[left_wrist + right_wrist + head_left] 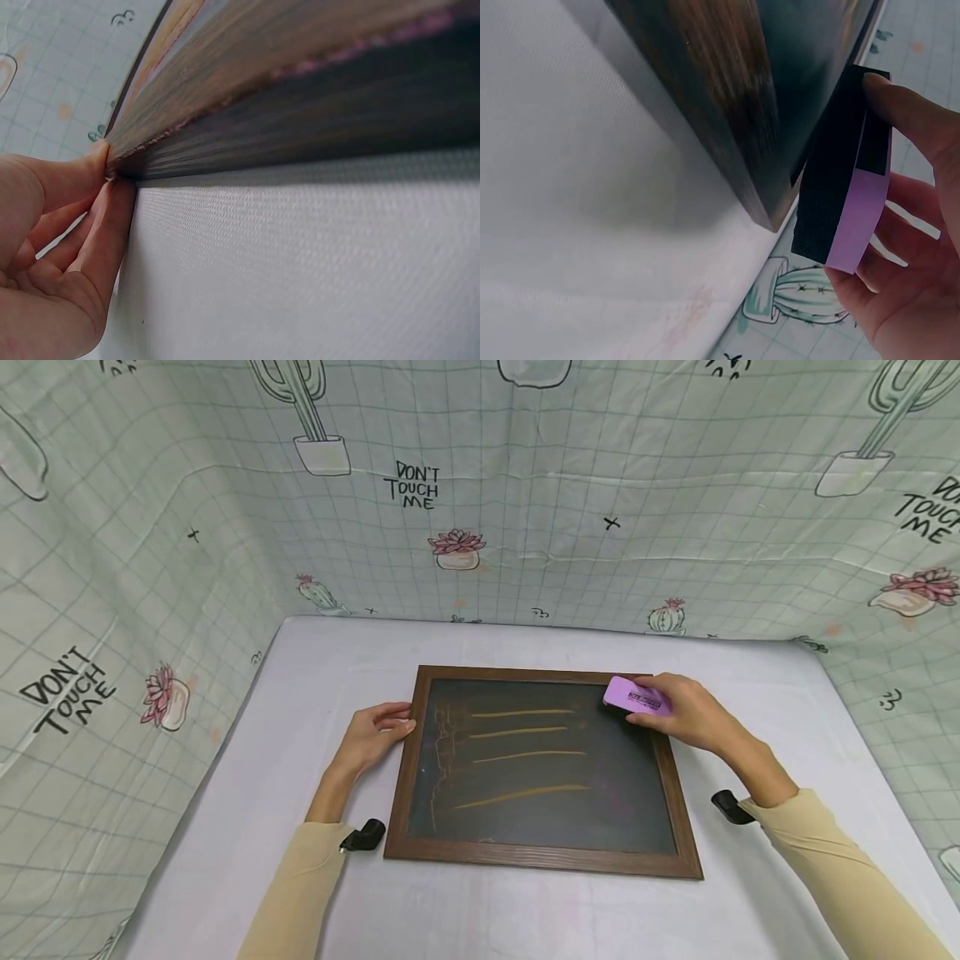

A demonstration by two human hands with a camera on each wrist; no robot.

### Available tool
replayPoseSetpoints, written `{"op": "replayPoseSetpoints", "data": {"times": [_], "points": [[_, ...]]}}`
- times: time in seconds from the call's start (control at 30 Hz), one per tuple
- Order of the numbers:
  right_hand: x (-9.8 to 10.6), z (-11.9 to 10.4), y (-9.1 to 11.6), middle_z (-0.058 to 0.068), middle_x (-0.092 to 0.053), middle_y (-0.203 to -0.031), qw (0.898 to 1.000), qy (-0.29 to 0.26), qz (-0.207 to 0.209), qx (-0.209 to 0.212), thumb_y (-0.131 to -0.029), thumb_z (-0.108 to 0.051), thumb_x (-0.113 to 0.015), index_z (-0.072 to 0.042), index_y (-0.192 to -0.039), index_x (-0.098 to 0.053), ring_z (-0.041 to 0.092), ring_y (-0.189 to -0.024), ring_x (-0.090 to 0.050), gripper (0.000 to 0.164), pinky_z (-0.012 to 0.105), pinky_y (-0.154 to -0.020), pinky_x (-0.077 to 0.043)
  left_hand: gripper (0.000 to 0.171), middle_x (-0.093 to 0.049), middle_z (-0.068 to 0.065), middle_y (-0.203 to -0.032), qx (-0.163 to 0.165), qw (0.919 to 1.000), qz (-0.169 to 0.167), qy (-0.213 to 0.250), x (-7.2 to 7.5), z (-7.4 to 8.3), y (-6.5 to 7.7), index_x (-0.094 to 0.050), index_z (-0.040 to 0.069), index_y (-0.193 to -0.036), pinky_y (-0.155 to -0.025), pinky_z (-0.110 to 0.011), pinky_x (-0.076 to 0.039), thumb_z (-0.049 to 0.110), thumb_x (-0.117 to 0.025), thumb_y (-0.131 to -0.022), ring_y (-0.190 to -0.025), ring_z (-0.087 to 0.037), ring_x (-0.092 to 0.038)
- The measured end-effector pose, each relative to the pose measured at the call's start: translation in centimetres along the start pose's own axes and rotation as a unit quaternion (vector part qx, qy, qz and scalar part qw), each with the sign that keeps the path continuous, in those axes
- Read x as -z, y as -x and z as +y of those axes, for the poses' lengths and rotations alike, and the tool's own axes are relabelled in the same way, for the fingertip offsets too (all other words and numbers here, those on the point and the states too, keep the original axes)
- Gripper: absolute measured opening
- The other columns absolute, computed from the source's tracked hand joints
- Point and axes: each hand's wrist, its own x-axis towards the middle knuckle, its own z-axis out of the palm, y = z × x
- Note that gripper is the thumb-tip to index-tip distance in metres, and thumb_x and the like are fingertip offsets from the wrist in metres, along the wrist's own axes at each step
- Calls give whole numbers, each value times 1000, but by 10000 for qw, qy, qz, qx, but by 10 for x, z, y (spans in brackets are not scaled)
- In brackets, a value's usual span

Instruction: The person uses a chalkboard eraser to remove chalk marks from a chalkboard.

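Note:
A chalkboard [517, 814] in a brown wooden frame lies flat on the table, with several yellow chalk lines across it and faint orange marks near its left side. My left hand [372, 735] pinches the frame's left edge; in the left wrist view the thumb [71, 176] is against the wood and the fingers bend in at its side. Over the board's upper right corner, my right hand [693, 714] grips a purple chalkboard eraser [637, 696]. The right wrist view shows the eraser's black felt side [829, 180] tilted; whether it touches the board I cannot tell.
A white cloth covers the table [525, 914]. Behind and at both sides hangs a pale green gridded curtain [555, 518] printed with cacti and words. Black wrist devices [364, 836] stick out near both tan sleeves [840, 860].

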Motion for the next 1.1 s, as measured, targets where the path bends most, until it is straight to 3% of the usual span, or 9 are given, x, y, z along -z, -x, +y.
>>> {"op": "replayPoseSetpoints", "data": {"times": [0.37, 0.63, 0.87, 1.1], "points": [[-12, -6, -11, 19, -71, -112, 9981, -129, -196, 562, -83, -17, -87, 9, -126, -66, 25, -88, -60, 54, 47, -80, -49, 43, -66, -23, -130, -28, 9999, 12, 102, 0, -2, 1, -61, -5, -138, -104, -46, -45, 7, -70, -98, -118, -36, -65], [-16, -11, -16, 23, -69, -122, 9963, -243, -484, 663, -86, -17, -85, 11, -130, -64, 35, -107, -63, 56, 53, -91, -48, 43, -66, -23, -130, -35, 9999, 11, 99, 0, -2, -1, -60, -5, -138, -103, -45, -46, 7, -70, -98, -117, -36, -65], [-18, -12, -19, 22, -68, -120, 9931, -234, -712, 906, -88, -15, -83, 13, -128, -64, 35, -104, -63, 52, 54, -90, -48, 43, -65, -23, -130, -41, 10000, -1, 54, -1, -1, -2, -60, -5, -138, -103, -44, -46, 7, -69, -98, -114, -34, -66], [-20, -9, -27, 26, -66, -124, 9900, -229, -847, 1104, -88, -13, -82, 14, -130, -63, 43, -113, -61, 54, 59, -97, -45, 43, -65, -23, -131, 5, 10000, -12, 58, 1, 0, -1, -59, -5, -139, -103, -44, -46, 7, -69, -98, -115, -35, -66]]}}
